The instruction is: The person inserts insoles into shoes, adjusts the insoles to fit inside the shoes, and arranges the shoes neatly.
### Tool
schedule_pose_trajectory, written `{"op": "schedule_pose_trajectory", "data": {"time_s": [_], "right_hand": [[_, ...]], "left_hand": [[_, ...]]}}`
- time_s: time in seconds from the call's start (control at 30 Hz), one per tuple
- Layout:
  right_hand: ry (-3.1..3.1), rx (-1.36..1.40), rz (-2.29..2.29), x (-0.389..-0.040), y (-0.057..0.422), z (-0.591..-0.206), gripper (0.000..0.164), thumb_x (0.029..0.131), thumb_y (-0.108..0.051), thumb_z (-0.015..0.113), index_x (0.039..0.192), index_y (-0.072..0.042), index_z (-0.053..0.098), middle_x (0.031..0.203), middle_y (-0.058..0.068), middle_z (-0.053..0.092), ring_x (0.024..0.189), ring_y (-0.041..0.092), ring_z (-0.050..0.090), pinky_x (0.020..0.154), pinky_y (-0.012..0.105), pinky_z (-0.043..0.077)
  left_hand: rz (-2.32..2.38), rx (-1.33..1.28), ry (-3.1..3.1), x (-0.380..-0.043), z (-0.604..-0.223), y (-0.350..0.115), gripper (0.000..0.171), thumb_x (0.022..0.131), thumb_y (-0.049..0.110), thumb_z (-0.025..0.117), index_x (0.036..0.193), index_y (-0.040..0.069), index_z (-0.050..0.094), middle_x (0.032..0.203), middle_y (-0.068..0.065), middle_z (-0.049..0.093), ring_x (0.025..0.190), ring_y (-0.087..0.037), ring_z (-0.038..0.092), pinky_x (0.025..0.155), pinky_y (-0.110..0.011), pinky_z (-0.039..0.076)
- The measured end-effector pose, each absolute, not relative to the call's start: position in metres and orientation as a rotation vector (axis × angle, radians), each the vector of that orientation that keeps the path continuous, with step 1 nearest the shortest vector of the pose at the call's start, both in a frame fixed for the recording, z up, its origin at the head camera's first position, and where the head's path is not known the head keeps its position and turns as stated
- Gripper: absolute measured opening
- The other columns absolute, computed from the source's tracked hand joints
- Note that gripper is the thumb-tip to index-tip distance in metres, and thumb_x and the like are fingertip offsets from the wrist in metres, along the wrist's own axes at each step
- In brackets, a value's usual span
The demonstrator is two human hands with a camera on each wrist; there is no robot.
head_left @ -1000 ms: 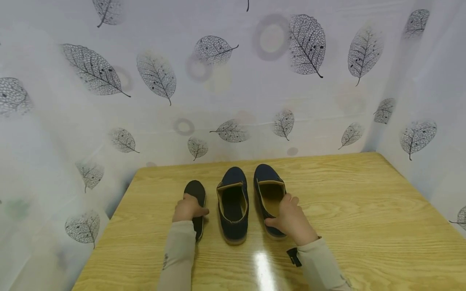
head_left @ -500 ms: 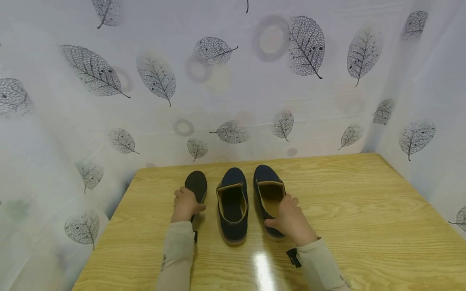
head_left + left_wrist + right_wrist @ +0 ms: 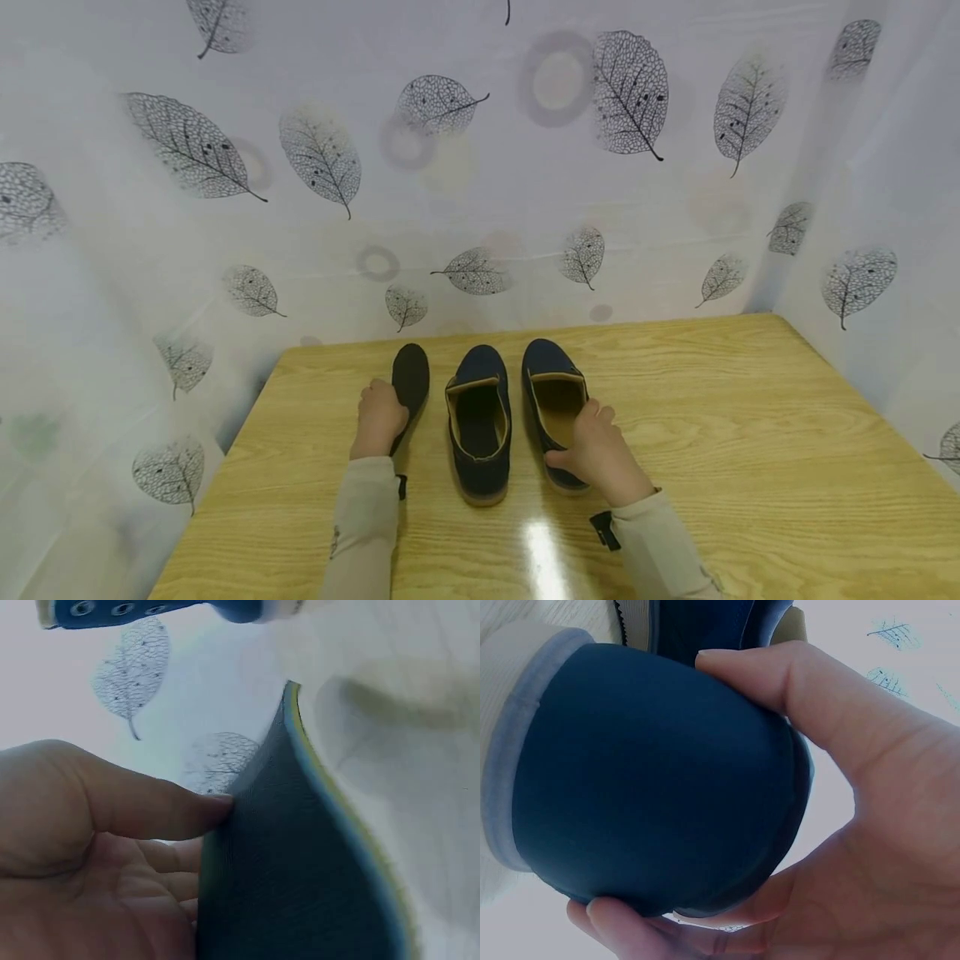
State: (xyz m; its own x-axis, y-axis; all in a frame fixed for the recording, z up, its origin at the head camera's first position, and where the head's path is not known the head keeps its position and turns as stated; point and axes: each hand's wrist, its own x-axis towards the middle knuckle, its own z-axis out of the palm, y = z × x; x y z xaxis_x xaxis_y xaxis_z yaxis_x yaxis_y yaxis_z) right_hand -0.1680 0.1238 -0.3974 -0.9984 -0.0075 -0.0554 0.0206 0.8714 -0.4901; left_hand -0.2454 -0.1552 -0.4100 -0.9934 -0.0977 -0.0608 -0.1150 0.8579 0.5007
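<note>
My left hand [image 3: 378, 417] pinches a thin dark insole [image 3: 411, 375] by its left edge, left of the shoes. The insole is tilted up on that side, with its rounded end pointing away from me. In the left wrist view the thumb lies on its dark face, and a yellow rim runs along the far edge. A navy slip-on shoe [image 3: 482, 364] stands in the middle, dark inside. To its right is the matching shoe [image 3: 545, 357], tan inside. My right hand [image 3: 603, 454] grips this right shoe around its heel [image 3: 652, 780], thumb on the near side and fingers opposite.
The wood-grain table [image 3: 712, 433] extends well to the right of the shoes. Behind and at both sides hangs a pale cloth [image 3: 502, 192] printed with leaves. Dark straps show at both cuffs.
My left hand has shifted the insole away from me and slightly right, tilting it more onto its edge. The right hand and both shoes have stayed in place.
</note>
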Motion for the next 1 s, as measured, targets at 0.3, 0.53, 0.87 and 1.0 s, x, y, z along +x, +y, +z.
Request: {"op": "schedule_pose_trajectory", "data": {"time_s": [0.3,0.53,0.87,1.0], "right_hand": [[2.976,0.007,-0.806,-0.168,0.124,-0.397,0.091,0.073,-0.027,0.084,0.123,0.030,0.034,0.096,0.035,0.043,0.065,0.030,0.051,0.065,0.046,0.050],[2.979,0.000,-0.808,-0.168,0.125,-0.398,0.091,0.073,-0.027,0.084,0.122,0.030,0.034,0.097,0.036,0.043,0.063,0.030,0.051,0.062,0.044,0.050],[2.946,0.012,-0.828,-0.167,0.127,-0.396,0.097,0.074,-0.031,0.084,0.127,0.031,0.031,0.104,0.040,0.042,0.063,0.031,0.053,0.061,0.044,0.050],[2.927,0.018,-0.854,-0.163,0.128,-0.386,0.109,0.076,-0.043,0.081,0.136,0.030,0.026,0.115,0.047,0.041,0.077,0.041,0.059,0.072,0.048,0.052]], "left_hand": [[1.445,-0.137,2.930,-0.234,-0.380,-0.153,0.030,0.095,-0.003,0.041,0.120,-0.019,0.043,0.119,-0.037,0.049,0.110,-0.049,0.052,0.091,-0.056,0.044],[2.056,-0.149,2.530,-0.224,-0.361,-0.135,0.029,0.098,0.004,0.049,0.122,-0.011,0.046,0.114,-0.019,0.050,0.096,-0.023,0.052,0.085,-0.037,0.044],[2.395,-0.031,2.217,-0.218,-0.361,-0.097,0.017,0.094,0.003,0.058,0.106,-0.008,0.052,0.085,-0.006,0.057,0.075,-0.013,0.056,0.072,-0.027,0.048],[2.492,-0.013,2.085,-0.213,-0.362,-0.081,0.015,0.093,0.000,0.059,0.104,-0.005,0.051,0.088,-0.005,0.056,0.077,-0.012,0.056,0.072,-0.025,0.049]]}}
